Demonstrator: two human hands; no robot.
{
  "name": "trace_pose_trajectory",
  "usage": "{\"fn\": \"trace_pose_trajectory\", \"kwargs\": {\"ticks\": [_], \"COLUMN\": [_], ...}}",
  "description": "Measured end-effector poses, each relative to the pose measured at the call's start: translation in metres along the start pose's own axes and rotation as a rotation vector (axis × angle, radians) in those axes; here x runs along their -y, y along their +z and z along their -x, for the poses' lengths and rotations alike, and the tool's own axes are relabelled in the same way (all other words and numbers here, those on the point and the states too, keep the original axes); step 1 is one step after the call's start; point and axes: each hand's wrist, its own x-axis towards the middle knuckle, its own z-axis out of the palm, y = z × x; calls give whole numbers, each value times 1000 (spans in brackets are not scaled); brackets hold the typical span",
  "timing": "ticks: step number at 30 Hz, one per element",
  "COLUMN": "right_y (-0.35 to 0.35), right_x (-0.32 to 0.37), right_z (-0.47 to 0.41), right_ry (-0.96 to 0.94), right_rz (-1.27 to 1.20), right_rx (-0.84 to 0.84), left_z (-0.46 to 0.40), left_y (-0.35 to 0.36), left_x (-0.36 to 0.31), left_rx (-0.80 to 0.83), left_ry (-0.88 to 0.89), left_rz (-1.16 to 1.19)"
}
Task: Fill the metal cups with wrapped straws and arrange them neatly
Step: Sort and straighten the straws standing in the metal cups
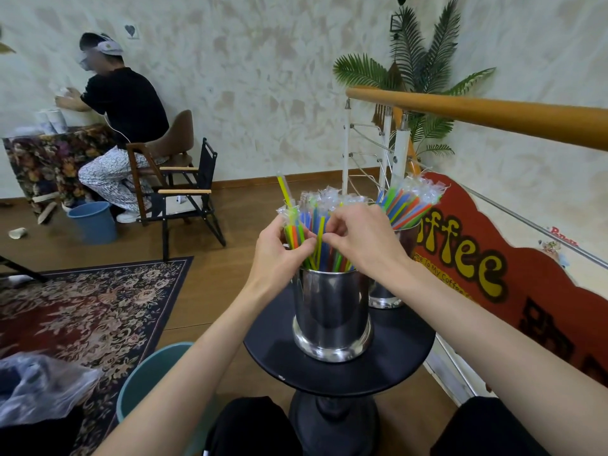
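Both metal cups on the round tabletop (391,357) already hold wrapped straws. The far cup (385,296), right, looks finished. At the near cup (332,311), the left hand (279,251) and right hand (358,238) pinch straws (317,238), apparently straightening them; one yellow straw (283,189) stands proud.

Two straw-filled cups (332,311) on table (404,350), second cup (386,294) behind-right, bin (144,383) left
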Motion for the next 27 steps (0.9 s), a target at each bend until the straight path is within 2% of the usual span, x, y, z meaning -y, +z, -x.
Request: {"fn": "trace_pose_trajectory", "kwargs": {"ticks": [4,9,19,27], "right_y": [10,14,22,16], "right_x": [4,6,7,0], "right_z": [-5,-8,-9,-8], "right_ry": [14,90,179,160], "right_rz": [39,-138,-376,-477], "right_rx": [12,101,119,125], "left_z": [1,1,1,-3], "left_y": [-2,-1,-4,-6], "left_x": [1,3,4,1], "left_rx": [18,26,56,69], "left_ry": [16,35,16,56], "left_rz": [14,31,44,-30]}}
